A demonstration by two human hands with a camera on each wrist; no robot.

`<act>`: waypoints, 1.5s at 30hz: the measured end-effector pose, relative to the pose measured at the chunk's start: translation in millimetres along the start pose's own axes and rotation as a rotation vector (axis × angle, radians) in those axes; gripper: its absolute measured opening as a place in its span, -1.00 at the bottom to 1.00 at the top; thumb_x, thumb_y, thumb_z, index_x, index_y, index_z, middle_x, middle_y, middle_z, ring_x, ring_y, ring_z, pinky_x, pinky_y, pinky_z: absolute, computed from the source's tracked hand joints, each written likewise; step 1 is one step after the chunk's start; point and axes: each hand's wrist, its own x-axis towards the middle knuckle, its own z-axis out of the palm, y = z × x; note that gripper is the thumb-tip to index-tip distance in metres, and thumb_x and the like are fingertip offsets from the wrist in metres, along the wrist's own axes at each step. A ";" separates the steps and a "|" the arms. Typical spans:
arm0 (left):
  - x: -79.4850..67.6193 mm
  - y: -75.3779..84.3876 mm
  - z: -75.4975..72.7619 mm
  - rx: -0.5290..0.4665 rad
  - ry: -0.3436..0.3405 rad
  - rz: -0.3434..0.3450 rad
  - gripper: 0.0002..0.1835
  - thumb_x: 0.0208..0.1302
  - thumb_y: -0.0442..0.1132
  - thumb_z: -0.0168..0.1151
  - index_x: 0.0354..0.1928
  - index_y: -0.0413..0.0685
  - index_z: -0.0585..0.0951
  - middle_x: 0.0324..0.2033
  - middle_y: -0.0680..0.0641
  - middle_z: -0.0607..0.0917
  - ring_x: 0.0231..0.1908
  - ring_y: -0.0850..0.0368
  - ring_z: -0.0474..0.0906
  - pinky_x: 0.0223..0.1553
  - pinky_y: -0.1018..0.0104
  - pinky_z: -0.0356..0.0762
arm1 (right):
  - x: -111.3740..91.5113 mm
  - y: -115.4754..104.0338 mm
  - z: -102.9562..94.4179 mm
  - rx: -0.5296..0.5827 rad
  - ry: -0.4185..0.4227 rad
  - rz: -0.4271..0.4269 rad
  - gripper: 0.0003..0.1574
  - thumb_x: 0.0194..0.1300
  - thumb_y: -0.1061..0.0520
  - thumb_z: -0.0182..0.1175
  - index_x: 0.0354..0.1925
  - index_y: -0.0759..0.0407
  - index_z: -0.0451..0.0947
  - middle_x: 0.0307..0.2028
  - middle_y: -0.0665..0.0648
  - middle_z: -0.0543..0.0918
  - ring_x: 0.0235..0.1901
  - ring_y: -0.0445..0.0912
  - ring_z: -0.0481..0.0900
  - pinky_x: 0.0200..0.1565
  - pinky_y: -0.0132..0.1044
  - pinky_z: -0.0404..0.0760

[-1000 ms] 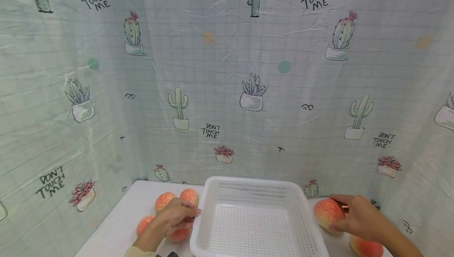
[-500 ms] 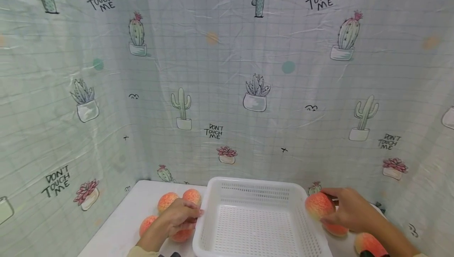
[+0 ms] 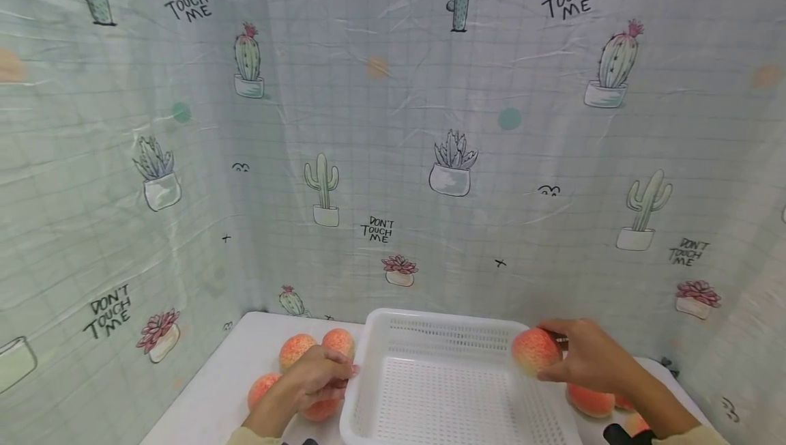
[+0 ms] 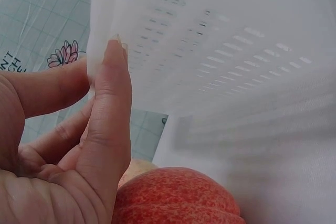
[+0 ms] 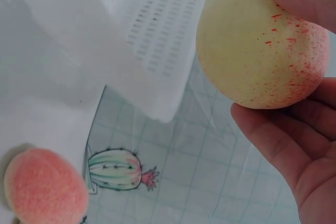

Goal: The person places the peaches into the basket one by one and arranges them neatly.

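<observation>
Peach [image 3: 534, 352]: round, pale yellow, flushed red; inside right grip [image 3: 588, 355], curved wide around it. Left grip [image 3: 321, 375]: narrow, pinching white basket rim [image 3: 454, 317].

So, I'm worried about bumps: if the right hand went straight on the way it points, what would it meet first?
Probably the white basket's right rim, the peach in the right hand leading; depth is unclear, so they might pass above it.

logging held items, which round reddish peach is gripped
The round red-and-yellow peach held up in the right hand; the other visible peaches lie on the smooth white table, ungripped.
</observation>
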 end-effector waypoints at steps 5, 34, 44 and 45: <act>0.6 -0.1 0.4 -0.006 -0.012 0.009 -0.87 0.29 -0.32 0.43 -0.24 -0.26 0.70 -0.54 -0.02 0.66 -0.54 0.26 0.56 -0.49 0.50 0.62 | 8.5 -4.1 2.2 0.003 0.006 -0.021 -0.10 -0.13 -0.13 0.70 0.11 0.30 0.66 -0.12 0.02 0.78 -0.23 -0.23 0.68 -0.24 -0.42 0.72; -0.5 -5.7 1.2 -0.010 0.052 0.018 -0.84 0.26 -0.35 0.43 -0.18 -0.33 0.73 -0.53 0.00 0.64 -0.52 0.26 0.54 -0.52 0.49 0.62 | 52.8 -36.3 25.4 0.001 0.015 -0.176 -0.18 -0.14 -0.11 0.70 0.04 0.26 0.70 -0.15 -0.02 0.79 -0.21 -0.26 0.70 -0.22 -0.38 0.72; -0.3 -5.9 2.5 0.002 0.057 0.017 -0.84 0.25 -0.35 0.45 -0.19 -0.29 0.74 -0.50 -0.02 0.67 -0.49 0.24 0.57 -0.50 0.49 0.62 | 69.6 -42.0 39.8 0.014 0.002 -0.229 -0.20 -0.14 -0.10 0.70 0.03 0.26 0.70 -0.14 -0.03 0.79 -0.19 -0.25 0.71 -0.22 -0.42 0.70; 0.0 -6.4 2.6 0.007 0.057 0.016 -0.84 0.25 -0.34 0.45 -0.19 -0.29 0.74 -0.49 -0.02 0.68 -0.49 0.24 0.57 -0.50 0.49 0.62 | 71.4 -42.2 41.6 0.018 0.000 -0.234 -0.21 -0.14 -0.09 0.70 0.02 0.26 0.71 -0.15 -0.03 0.79 -0.20 -0.26 0.71 -0.22 -0.42 0.70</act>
